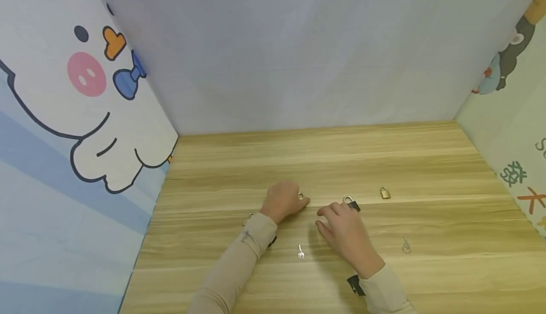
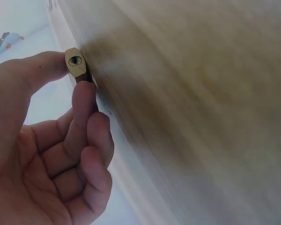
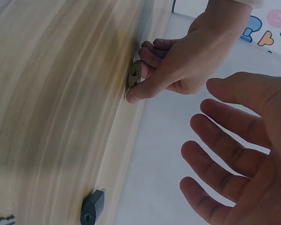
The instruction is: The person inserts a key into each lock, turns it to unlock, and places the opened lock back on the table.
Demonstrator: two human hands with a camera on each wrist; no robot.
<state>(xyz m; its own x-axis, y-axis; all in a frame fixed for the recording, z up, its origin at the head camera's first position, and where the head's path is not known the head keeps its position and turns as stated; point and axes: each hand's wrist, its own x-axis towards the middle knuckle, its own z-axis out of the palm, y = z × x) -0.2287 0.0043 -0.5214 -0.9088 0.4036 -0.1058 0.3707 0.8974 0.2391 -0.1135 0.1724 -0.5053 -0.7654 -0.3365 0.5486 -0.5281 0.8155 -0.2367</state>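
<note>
My left hand [image 1: 283, 201] pinches a small brass padlock [image 2: 75, 62] between thumb and index finger, low over the wooden tabletop. The keyhole end of the padlock faces the left wrist camera, and in the head view the hand hides most of its body. To the right hovers my right hand [image 1: 341, 226], fingers apart and relaxed, holding nothing. Just beyond its fingers lies a black padlock [image 1: 353, 205] with a silver shackle. A silver key [image 1: 300, 253] rests on the table between the two forearms.
Another brass padlock [image 1: 385, 193] lies at the back right. Keys on a small ring [image 1: 406, 245] are to the right of my right hand. Beside my left sleeve a further padlock shackle [image 1: 250, 216] shows, partly covered. Printed panels [image 1: 141, 115] border the wooden table [image 1: 222, 157].
</note>
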